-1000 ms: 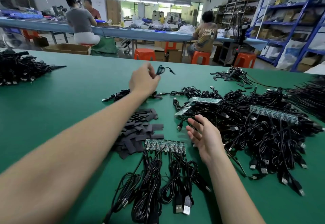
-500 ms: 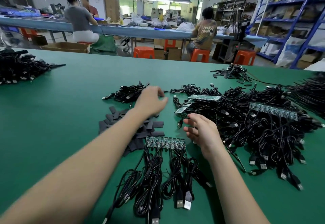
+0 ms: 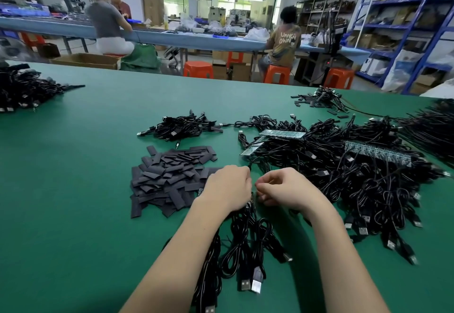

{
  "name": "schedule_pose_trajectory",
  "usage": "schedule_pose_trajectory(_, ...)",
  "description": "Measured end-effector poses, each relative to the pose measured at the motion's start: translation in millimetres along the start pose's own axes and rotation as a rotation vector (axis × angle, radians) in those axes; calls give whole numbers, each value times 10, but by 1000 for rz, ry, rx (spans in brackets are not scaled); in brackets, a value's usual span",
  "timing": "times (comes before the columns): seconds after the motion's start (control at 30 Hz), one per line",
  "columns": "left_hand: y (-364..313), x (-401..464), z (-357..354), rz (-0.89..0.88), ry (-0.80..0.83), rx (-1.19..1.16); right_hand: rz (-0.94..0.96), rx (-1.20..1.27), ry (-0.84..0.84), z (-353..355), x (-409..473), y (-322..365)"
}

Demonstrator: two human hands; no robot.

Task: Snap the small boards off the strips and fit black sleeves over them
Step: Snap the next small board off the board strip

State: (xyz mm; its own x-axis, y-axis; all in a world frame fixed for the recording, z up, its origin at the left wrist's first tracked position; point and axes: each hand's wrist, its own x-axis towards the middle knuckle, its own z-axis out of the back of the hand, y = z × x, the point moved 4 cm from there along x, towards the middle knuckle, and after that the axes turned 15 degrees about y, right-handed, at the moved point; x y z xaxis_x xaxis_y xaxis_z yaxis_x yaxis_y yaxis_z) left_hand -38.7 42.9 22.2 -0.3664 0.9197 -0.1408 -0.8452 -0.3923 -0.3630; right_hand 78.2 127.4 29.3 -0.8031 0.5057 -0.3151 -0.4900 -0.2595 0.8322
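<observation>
My left hand (image 3: 226, 187) lies curled over the front strip of small boards, and only the strip's left end (image 3: 201, 191) peeks out beside it. My right hand (image 3: 287, 189) is curled at the strip's right end, fingertips pinched close to my left hand. The strip's black USB cables (image 3: 245, 239) trail toward me from under both hands. A pile of flat black sleeves (image 3: 172, 177) lies just left of my left hand.
A small heap of cables (image 3: 181, 126) lies behind the sleeves. A large tangle of cables (image 3: 344, 177) with more board strips (image 3: 282, 133) (image 3: 378, 153) fills the right side. More cables (image 3: 22, 91) lie far left. People sit at a bench beyond the green table (image 3: 73, 189).
My left hand let go of a cable at the far small heap and came back down onto the front strip. My right hand closed in on the strip's right end.
</observation>
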Motion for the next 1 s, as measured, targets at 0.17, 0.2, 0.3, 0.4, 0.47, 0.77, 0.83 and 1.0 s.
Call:
schedule_pose_trajectory(0.17, 8, 53, 45, -9, -102, -265, -3, 177, 145, -39, -97, -16)
schedule_pose_trajectory(0.2, -1, 43, 89, -14, -159, -311, 13, 223, 158, -41, -108, -15)
schedule_pose_trajectory(0.3, -18, -3, 175, 0, -265, -337, 64, 400, 183, -41, -122, 10)
schedule_pose_trajectory(0.4, -23, -77, 173, 88, -324, -280, 71, 517, 179, -51, -113, 28)
schedule_pose_trajectory(0.47, -36, -100, 177, 84, -357, -331, 69, 574, 182, -69, -106, 37)
schedule_pose_trajectory(0.77, -102, -117, 268, -56, -384, -444, 135, 846, 287, -146, -113, 43)
schedule_pose_trajectory(0.83, -97, -83, 272, -98, -387, -541, 153, 899, 306, -165, -132, 74)
schedule_pose_trajectory(1.0, -5, -6, 142, -5, -205, -455, 187, 880, 282, -15, -231, 105)
